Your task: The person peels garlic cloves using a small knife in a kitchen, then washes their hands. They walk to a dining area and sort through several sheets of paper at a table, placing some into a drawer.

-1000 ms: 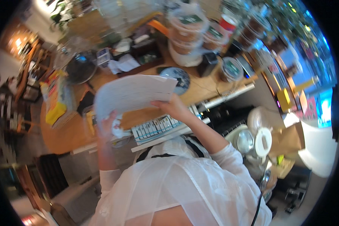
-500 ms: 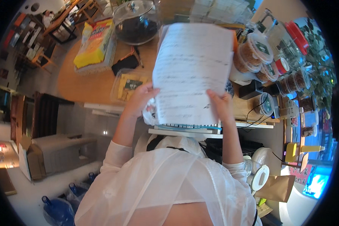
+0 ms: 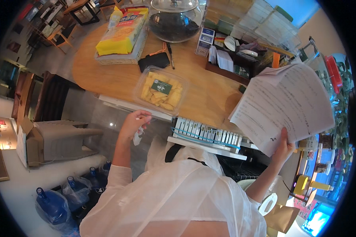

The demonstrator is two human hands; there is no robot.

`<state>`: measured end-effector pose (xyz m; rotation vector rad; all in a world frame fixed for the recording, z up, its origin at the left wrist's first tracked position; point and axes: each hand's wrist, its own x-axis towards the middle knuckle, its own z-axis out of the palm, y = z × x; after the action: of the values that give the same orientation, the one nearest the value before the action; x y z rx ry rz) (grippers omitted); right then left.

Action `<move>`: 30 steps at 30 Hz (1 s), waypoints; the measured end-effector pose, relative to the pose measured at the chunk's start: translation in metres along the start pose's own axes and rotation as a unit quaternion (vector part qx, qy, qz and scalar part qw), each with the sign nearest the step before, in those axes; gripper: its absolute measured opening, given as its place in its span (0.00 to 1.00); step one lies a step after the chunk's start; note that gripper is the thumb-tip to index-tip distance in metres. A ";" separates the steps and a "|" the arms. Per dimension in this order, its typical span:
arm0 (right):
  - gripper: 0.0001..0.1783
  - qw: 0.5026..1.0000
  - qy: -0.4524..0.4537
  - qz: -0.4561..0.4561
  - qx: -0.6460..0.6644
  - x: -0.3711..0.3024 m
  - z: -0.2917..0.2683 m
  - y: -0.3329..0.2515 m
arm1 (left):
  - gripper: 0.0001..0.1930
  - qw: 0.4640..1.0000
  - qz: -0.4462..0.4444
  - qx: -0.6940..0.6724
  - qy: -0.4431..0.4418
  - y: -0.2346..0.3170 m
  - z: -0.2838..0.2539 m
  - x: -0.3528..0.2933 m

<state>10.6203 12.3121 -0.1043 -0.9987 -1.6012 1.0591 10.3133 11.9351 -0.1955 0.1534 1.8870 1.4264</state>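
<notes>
At the right, my right hand (image 3: 283,149) pinches the lower edge of several handwritten white paper sheets (image 3: 283,104), which fan out tilted over the tabletop's right side and hide what lies beneath. My left hand (image 3: 135,124) is in front of the table edge, its fingers curled round a small crumpled white tissue (image 3: 137,137). Just beyond that hand, a clear plastic box of yellow snack pieces (image 3: 162,90) with a dark green label rests on the table. Between my hands an open drawer (image 3: 209,144) holds a row of small white boxes (image 3: 203,131).
On the wooden table (image 3: 95,75) stand a yellow snack bag (image 3: 122,35) in a woven basket, a glass jar (image 3: 174,23) with dark contents, a black pouch (image 3: 154,61), a pen (image 3: 170,55) and a dark organizer (image 3: 225,75). Blue water jugs (image 3: 51,207) stand on the floor at left.
The paper sheets have swung from the middle to the right in my right hand. My left hand has let go of them and dropped back with the tissue. The snack box and drawer are now uncovered.
</notes>
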 end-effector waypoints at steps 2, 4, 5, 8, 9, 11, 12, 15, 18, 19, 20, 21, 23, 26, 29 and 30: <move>0.13 1.000 0.023 0.018 -0.005 0.002 -0.003 -0.004 | 0.15 0.999 -0.002 -0.006 0.037 -0.001 -0.009 0.006; 0.13 0.999 0.028 0.001 0.028 0.005 -0.003 -0.009 | 0.18 0.996 -0.024 -0.034 0.083 -0.002 -0.018 0.019; 0.13 0.999 0.030 -0.007 0.045 0.006 -0.002 -0.012 | 0.18 0.991 0.008 -0.034 0.125 0.003 -0.014 0.021; 0.16 0.998 0.043 -0.009 0.040 0.017 -0.004 -0.015 | 0.18 0.982 0.054 -0.080 0.161 0.012 -0.006 0.034; 0.16 0.998 0.044 -0.015 0.046 0.020 -0.003 -0.015 | 0.17 0.985 0.041 -0.127 0.113 0.008 -0.012 0.042; 0.17 0.997 0.049 -0.006 0.063 0.019 -0.002 -0.021 | 0.16 0.977 0.040 -0.198 0.063 0.002 -0.013 0.051; 0.17 0.996 0.050 0.000 0.073 0.016 -0.001 -0.023 | 0.15 0.971 0.052 -0.224 0.061 0.004 -0.002 0.052; 0.19 0.995 0.053 0.031 0.083 0.018 -0.014 -0.002 | 0.14 0.950 0.118 -0.287 -0.032 0.010 0.041 0.053; 0.18 0.995 0.013 0.013 0.101 0.017 -0.014 0.007 | 0.18 0.949 0.107 -0.294 -0.036 0.029 0.093 0.054; 0.18 0.994 0.002 0.011 0.109 0.017 -0.013 0.007 | 0.19 0.948 0.097 -0.299 -0.041 0.032 0.103 0.059; 0.18 0.995 -0.006 0.014 0.097 0.017 -0.014 0.008 | 0.19 0.948 0.090 -0.302 -0.053 0.034 0.111 0.064; 0.17 0.996 -0.013 0.016 0.086 0.019 -0.016 0.010 | 0.20 0.947 0.083 -0.304 -0.065 0.035 0.116 0.069; 0.16 0.996 -0.027 0.020 0.087 0.019 -0.016 0.013 | 0.22 0.951 0.075 -0.286 -0.095 0.033 0.119 0.077; 0.14 0.994 -0.044 0.020 0.097 0.013 -0.013 0.012 | 0.26 0.968 0.053 -0.206 -0.132 0.033 0.119 0.080; 0.14 0.997 -0.059 0.010 0.057 0.004 -0.005 0.006 | 0.32 0.996 0.048 -0.049 -0.061 0.043 0.115 0.067; 0.14 0.997 -0.066 0.010 0.046 0.002 -0.003 0.004 | 0.33 0.996 0.088 0.026 0.012 0.045 0.113 0.062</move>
<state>10.6234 12.3153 -0.1069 -0.9010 -1.6340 1.2244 10.3245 12.0709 -0.1979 0.3368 1.9710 1.5003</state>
